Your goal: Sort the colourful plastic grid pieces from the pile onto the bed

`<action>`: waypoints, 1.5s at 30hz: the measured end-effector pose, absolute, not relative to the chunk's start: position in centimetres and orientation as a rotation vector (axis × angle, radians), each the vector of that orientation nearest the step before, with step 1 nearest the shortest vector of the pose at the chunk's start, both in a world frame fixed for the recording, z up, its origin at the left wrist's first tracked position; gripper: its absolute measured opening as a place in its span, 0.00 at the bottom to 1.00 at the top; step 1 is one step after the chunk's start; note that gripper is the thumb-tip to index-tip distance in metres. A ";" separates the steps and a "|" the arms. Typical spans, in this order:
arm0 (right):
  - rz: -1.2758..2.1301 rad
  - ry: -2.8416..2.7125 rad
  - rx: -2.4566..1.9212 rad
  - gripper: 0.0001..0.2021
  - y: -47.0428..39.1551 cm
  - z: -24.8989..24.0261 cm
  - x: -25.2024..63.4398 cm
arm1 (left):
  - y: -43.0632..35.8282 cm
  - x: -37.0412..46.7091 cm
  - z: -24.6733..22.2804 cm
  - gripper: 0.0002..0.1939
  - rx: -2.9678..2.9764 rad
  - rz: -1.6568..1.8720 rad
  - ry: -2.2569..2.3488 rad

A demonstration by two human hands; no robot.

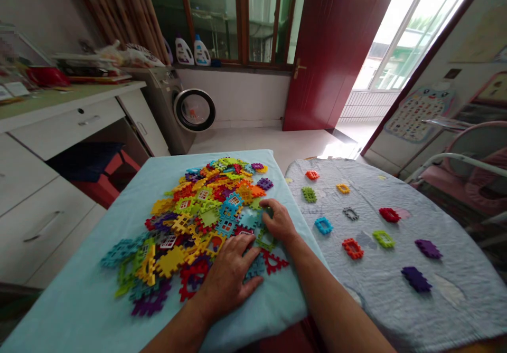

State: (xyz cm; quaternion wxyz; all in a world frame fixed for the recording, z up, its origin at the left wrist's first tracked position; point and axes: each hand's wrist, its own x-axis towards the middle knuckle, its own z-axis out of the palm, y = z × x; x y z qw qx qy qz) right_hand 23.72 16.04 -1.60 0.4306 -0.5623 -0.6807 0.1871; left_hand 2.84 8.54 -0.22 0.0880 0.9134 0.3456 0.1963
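Observation:
A heap of colourful plastic interlocking pieces [209, 210] covers the middle of the light blue cloth-covered table [79, 274]. My left hand [229, 271] rests on the heap's near right side, fingers spread, beside a red piece [192, 278] and over dark teal pieces. Farther right, my right hand [278, 220] is at the heap's right edge, its fingers bent against a light green piece [256, 203]; whether it grips that piece is unclear. A red triangular piece [274, 262] lies between the two wrists.
On the right, a round table with a grey-blue cloth [372, 295] bears several separate pieces, among them a blue ring [324, 225] and a dark purple piece [415, 279]. A red stool [103, 184] stands at left; a pink chair [455, 179] is at right.

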 end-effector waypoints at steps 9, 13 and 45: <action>0.374 -1.672 -1.690 0.27 16.5 -1.5 23.1 | 8.6 2.8 -0.4 0.24 2.750 0.590 1.032; 0.394 -1.850 -1.726 0.30 16.6 -1.3 22.8 | 8.7 2.9 -0.4 0.24 2.755 0.618 1.032; 0.677 -1.614 -1.390 0.13 16.3 -1.3 23.7 | 8.2 3.1 0.8 0.17 2.686 0.665 1.042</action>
